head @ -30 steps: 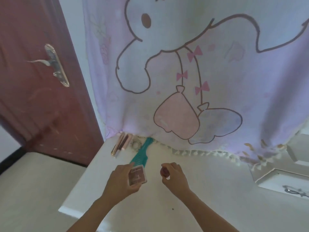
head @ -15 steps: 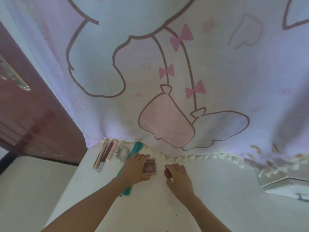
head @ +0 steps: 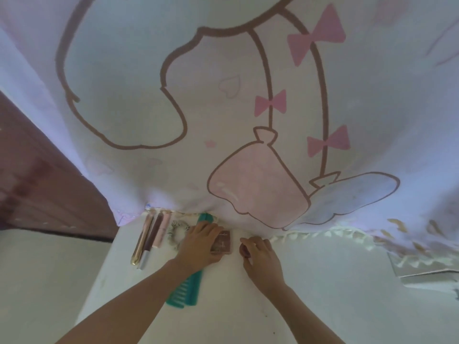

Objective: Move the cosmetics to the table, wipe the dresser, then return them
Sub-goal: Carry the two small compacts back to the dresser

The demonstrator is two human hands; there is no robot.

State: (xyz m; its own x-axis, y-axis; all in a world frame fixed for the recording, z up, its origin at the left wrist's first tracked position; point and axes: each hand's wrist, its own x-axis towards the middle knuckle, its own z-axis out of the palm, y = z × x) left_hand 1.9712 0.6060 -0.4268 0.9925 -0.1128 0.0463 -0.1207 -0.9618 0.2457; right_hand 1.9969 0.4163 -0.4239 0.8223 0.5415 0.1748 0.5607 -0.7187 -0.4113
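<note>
My left hand (head: 200, 243) grips a small brown square compact (head: 222, 242) low over the white dresser top (head: 335, 281), close to the hanging cloth. Just right of it, my right hand (head: 260, 256) pinches a small round dark-red item (head: 244, 251) between thumb and fingers. Left of the hands lie three slim cosmetic tubes (head: 150, 235) side by side and a pale scrunchie (head: 176, 230). A teal comb (head: 188, 289) lies under my left forearm, its handle tip showing near the cloth.
A large pink-and-lilac cartoon cloth (head: 248, 108) hangs down to the dresser's back edge, its tasselled fringe (head: 323, 235) resting on the top. A dark red door (head: 37, 189) stands at the left. A white raised box edge (head: 422, 269) sits at the right.
Both hands have moved forward toward the cloth with their items, from mid-dresser to near the back edge. The view has tilted down and closer, and the door handle has left the frame.
</note>
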